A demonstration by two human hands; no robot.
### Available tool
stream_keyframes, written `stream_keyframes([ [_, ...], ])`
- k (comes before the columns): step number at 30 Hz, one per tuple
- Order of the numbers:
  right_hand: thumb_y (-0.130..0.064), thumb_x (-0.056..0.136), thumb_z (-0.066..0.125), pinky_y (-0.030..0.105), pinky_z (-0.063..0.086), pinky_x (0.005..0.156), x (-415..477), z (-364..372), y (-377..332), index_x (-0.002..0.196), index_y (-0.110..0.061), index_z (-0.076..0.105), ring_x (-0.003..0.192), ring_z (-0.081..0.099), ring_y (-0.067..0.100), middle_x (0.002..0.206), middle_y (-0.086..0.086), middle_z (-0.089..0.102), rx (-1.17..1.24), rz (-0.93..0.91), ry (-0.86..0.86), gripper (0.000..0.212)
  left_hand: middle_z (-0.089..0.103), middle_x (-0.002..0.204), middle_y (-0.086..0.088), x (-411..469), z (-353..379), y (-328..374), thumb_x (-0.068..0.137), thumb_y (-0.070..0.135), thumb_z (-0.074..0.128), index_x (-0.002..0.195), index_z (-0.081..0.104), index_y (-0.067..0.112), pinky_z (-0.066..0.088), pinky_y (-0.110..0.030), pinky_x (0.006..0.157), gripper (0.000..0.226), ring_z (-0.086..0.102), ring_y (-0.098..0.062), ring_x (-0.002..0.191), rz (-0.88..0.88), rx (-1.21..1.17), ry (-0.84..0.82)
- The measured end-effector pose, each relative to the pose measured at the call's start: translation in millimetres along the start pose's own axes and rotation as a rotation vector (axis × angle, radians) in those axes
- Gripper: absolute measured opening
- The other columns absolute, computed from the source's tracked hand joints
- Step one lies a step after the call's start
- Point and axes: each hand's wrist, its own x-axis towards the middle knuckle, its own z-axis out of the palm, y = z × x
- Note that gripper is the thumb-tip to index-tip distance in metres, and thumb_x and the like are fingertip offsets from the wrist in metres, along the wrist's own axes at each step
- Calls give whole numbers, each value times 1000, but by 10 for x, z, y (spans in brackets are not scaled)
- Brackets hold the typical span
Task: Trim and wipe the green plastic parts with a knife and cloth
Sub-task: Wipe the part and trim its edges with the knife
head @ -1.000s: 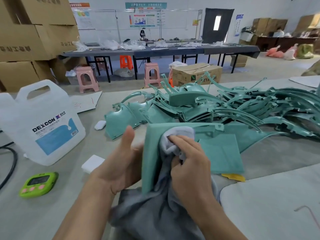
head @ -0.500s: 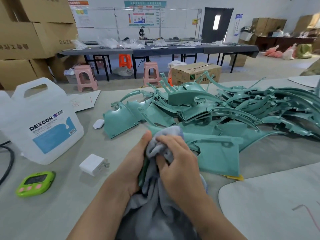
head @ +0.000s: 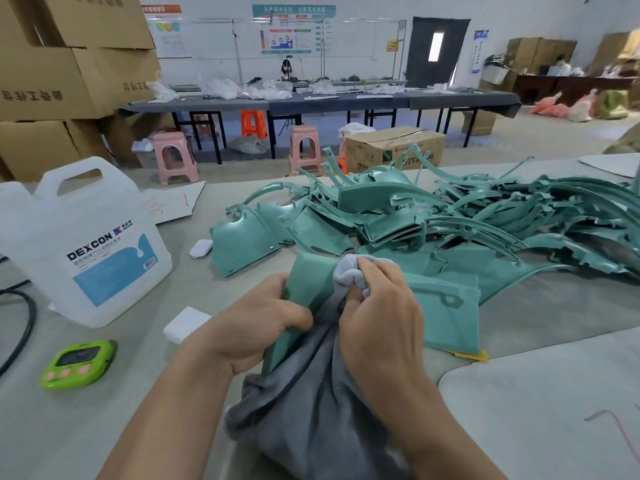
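My left hand [head: 256, 327] grips a green plastic panel [head: 308, 289] by its left edge, thumb curled over the front. My right hand [head: 381, 313] holds a bunched grey cloth [head: 311, 410] and presses its lighter end against the panel's face. The cloth hangs down toward me over the table edge. A large heap of green plastic parts [head: 450, 216] covers the table behind, and one flat green piece [head: 446, 320] lies just right of my right hand. A yellow knife tip [head: 476, 355] pokes out from under that flat piece.
A white DEXCON jug [head: 86, 244] stands at the left, with a green timer [head: 78, 363] in front of it and a white charger block [head: 185, 323] beside my left wrist. A black cable [head: 20, 327] runs along the left edge. A pale mat [head: 540, 410] lies at the right.
The panel has been turned in my left hand so its face shows again. My right hand has slid the cloth slightly right across it.
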Motion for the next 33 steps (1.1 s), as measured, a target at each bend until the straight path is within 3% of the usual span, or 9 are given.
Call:
stream_keyframes([
  [3,-8,91,55,22,33,66,71,-86,139,96,-27,71,81,56,9,92,-13,64,75,65,-109,25,74,91,-21,67,57,36,65,1,66,94,69,7,56,-58,81,30,68,-46,86,90,218,290],
  [6,-6,91,60,11,41,66,50,-170,259,91,-35,74,79,59,-4,76,-23,68,242,107,-218,32,70,64,4,121,51,95,68,3,67,76,72,27,54,-33,57,26,64,-16,61,197,221,515],
  [9,-6,93,63,3,40,74,22,-160,230,98,-35,77,90,62,-10,92,-25,72,349,98,-88,33,59,51,12,58,24,158,70,2,63,67,68,38,38,-13,42,37,48,-1,43,208,411,434],
  [13,2,91,62,4,36,85,61,-124,226,108,-25,74,99,55,-7,107,-16,66,225,-101,91,35,54,55,4,-58,-21,227,55,11,59,67,63,24,37,-23,44,18,47,-11,48,110,388,285],
  [17,-2,95,59,35,44,74,54,-30,303,99,-21,74,90,57,22,101,-4,66,60,-14,44,25,50,54,1,-140,-126,296,54,10,58,68,62,20,32,-23,46,18,42,-16,48,50,459,162],
  [21,-8,97,51,35,33,67,146,-92,473,97,-22,73,84,46,21,100,-1,62,-73,79,27,26,58,61,-9,-212,-282,329,52,8,58,74,67,11,38,-28,52,24,50,-21,52,7,390,211],
  [26,-14,95,46,37,37,67,201,-197,605,93,-26,70,91,51,25,97,-4,56,-165,195,-26,27,69,70,-17,-246,-306,323,54,6,58,77,73,13,47,-30,51,29,63,-25,57,3,282,230],
  [30,-11,90,48,31,26,57,206,-223,580,86,-27,68,80,46,22,86,-10,45,-172,204,17,26,71,88,-29,-252,-421,284,56,4,61,84,73,10,51,-34,54,31,67,-32,65,-49,198,293],
  [33,-11,89,51,28,25,55,221,-225,575,82,-28,67,72,43,17,85,-7,54,-21,267,92,24,73,85,-26,-284,-567,261,64,-5,63,85,75,10,56,-39,51,28,69,-35,64,-63,186,357],
])
